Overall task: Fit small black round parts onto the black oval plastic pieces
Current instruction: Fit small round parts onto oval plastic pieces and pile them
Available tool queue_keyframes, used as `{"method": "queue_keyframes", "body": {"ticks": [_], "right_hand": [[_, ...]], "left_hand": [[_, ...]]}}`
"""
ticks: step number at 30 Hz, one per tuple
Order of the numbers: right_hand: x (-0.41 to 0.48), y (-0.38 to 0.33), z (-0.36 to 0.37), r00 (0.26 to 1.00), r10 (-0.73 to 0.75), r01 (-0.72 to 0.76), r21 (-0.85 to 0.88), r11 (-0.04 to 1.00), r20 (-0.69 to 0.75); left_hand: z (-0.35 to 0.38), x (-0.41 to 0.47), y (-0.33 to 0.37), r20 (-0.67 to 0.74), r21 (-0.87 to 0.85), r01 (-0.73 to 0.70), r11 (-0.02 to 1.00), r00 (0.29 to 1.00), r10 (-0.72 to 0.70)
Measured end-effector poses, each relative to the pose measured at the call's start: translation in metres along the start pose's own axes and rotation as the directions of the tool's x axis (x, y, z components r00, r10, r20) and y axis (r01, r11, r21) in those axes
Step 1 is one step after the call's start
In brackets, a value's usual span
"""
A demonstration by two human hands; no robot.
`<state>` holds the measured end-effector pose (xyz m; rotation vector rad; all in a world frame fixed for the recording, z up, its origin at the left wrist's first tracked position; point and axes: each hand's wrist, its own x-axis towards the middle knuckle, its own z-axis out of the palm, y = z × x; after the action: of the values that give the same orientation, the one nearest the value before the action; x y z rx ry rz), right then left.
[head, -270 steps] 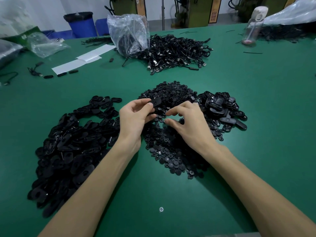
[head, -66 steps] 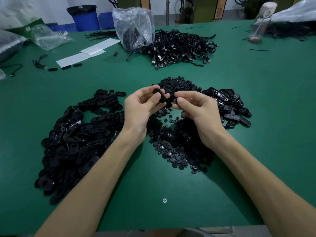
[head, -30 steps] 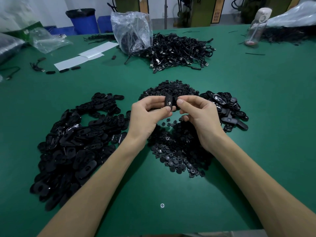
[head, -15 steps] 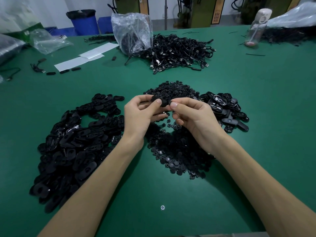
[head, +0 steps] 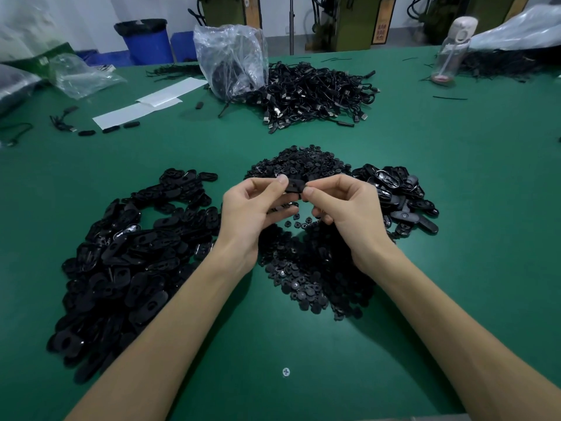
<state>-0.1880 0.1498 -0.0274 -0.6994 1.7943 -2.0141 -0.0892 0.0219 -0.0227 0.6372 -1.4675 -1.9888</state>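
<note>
A black oval piece (head: 295, 186) is held above the middle of the table. My left hand (head: 255, 208) pinches its left end between thumb and forefinger. My right hand (head: 349, 208) pinches its right end the same way; whether a round part sits under those fingertips I cannot tell. Beneath my hands lies a heap of small black round parts (head: 306, 262). A big heap of black oval pieces (head: 127, 256) spreads out to the left. A smaller pile of oval pieces (head: 397, 199) lies to the right.
At the back of the green table (head: 455, 183) lie a heap of black cables (head: 315, 95) and a clear plastic bag (head: 233, 59). White paper strips (head: 145, 104) sit back left, a water bottle (head: 452, 53) back right. A screw head (head: 286, 372) shows near the front edge.
The oval piece has turned from end-on to lying level between both hands. My right fingertips have closed onto its right end.
</note>
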Motion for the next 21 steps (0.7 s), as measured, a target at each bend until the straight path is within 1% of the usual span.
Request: {"method": "queue_keyframes", "body": {"ticks": [4,9,13,21], "right_hand": [[-0.001,0.000,0.001,0.999,-0.048,0.047,-0.061,0.997,-0.014],[0.000,0.001,0.000,0.996,-0.091,0.087,-0.156,0.984,-0.021],[-0.001,0.000,0.000,0.993,-0.119,0.113,-0.216,0.970,-0.017],[-0.006,-0.001,0.004,0.964,-0.263,0.233,-0.369,0.900,-0.031]], "left_hand": [[0.001,-0.001,-0.002,0.035,0.016,-0.014,1.000,0.999,0.013],[0.004,-0.002,-0.007,0.058,0.120,-0.118,0.986,0.992,0.112],[0.005,-0.002,-0.008,0.073,0.168,-0.166,0.972,0.985,0.155],[0.005,-0.001,-0.011,0.109,0.232,-0.269,0.935,0.962,0.250]]}}
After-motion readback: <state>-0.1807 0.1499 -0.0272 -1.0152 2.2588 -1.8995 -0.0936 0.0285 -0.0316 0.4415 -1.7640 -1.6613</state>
